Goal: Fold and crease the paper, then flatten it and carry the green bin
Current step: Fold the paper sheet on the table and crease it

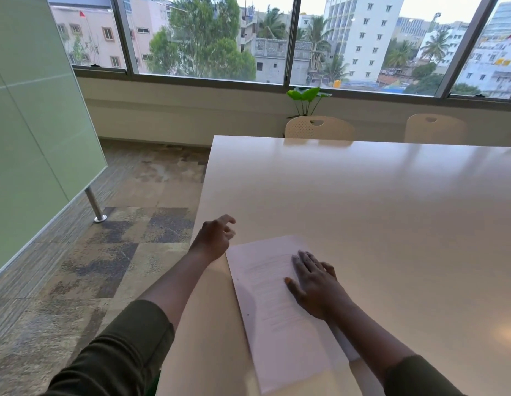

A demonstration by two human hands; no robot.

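Observation:
A white sheet of paper (272,318) with faint printed lines lies flat on the white table (377,212), near its left front corner. My right hand (315,284) rests palm down on the sheet's right half, fingers spread. My left hand (215,237) hovers just past the paper's upper left corner at the table's left edge, fingers loosely curled and apart, holding nothing. A sliver of green (152,387) shows under the table edge by my left sleeve; I cannot tell what it is.
Two cream chairs (320,127) (435,128) stand at the table's far side, with a small green plant (307,98) behind them under the windows. A green glass panel (34,124) on a metal post (94,204) stands to the left over patterned carpet.

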